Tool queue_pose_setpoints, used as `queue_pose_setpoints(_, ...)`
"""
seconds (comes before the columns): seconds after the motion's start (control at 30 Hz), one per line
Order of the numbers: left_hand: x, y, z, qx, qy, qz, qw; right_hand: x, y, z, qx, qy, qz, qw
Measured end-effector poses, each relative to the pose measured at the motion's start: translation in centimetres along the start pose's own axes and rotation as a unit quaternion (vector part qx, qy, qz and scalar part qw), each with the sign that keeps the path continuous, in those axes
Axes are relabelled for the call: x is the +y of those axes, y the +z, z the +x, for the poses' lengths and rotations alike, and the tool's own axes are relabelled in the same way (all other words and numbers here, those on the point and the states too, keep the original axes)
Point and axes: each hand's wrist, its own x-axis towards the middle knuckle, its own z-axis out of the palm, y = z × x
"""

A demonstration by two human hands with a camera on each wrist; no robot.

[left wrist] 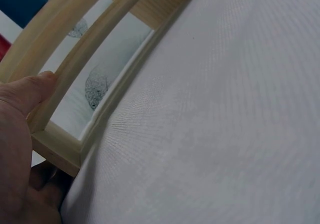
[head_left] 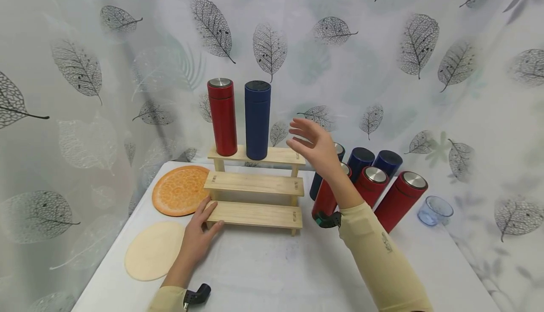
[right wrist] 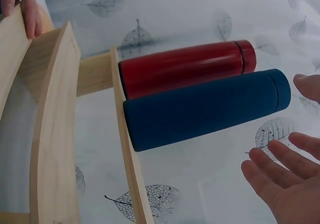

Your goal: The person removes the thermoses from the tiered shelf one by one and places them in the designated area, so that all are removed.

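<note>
A three-step wooden display rack (head_left: 255, 212) stands on the table. My left hand (head_left: 199, 231) grips the left end of its lowest step; in the left wrist view the thumb (left wrist: 37, 89) lies on the wood and the other fingers go behind the end piece. On the top step a red thermos flask (head_left: 223, 118) and a blue thermos flask (head_left: 257, 121) stand upright side by side, red on the left. My right hand (head_left: 316, 149) is raised to the right of the blue flask, apart from it, fingers spread and holding nothing; the right wrist view shows the gap.
Several more red (head_left: 401, 201) and blue flasks (head_left: 360, 160) stand at the right, partly behind my right arm. Beyond them is a small blue glass (head_left: 435, 211). Left of the rack lie an orange-patterned round mat (head_left: 180, 189) and a cream round one (head_left: 153, 250). A leaf-print curtain (head_left: 297, 43) surrounds the table.
</note>
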Motion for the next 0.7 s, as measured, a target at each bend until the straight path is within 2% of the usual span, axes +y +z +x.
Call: queue_pose_setpoints(0.7, -0.1, 0.0, 0.0, 0.0, -0.002, -0.001, 1.0, 1.9, 2.5, 3.9, -0.017, 0.042, -0.016, 0.999)
